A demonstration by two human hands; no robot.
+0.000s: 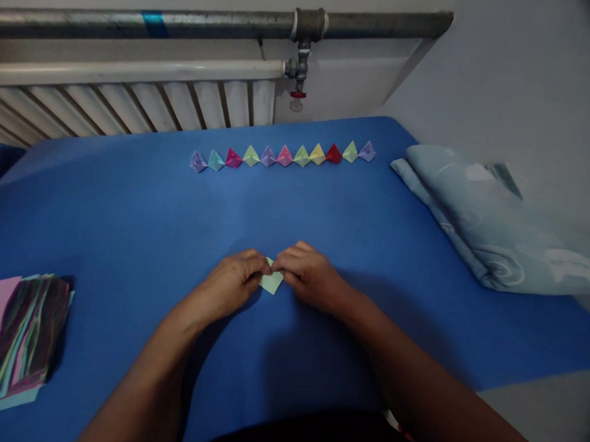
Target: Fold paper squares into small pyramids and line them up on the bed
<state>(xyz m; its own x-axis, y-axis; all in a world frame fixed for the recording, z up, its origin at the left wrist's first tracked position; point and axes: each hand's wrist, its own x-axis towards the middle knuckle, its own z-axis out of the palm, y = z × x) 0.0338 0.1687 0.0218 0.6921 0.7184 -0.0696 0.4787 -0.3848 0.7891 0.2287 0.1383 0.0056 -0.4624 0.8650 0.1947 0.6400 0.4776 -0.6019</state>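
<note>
Between my two hands, a small piece of pale green folded paper (pixel 271 284) lies low over the blue surface. My left hand (pixel 234 277) grips its left side, with thumb and fingers closed. On the opposite edge, my right hand (pixel 306 272) pinches the paper near its top, fingers curled together. The fingertips hide part of the folds. Farther back, a row of several folded paper boats (pixel 284 156) in purple, teal, pink, green, yellow and red runs across the surface.
A stack of coloured paper sheets (pixel 30 340) sits at the left. At the right lies a folded pale blue-green cloth (pixel 490 223) against the wall. A white radiator (pixel 148 107) and a metal pipe (pixel 225 26) with a red valve (pixel 297 94) line the back.
</note>
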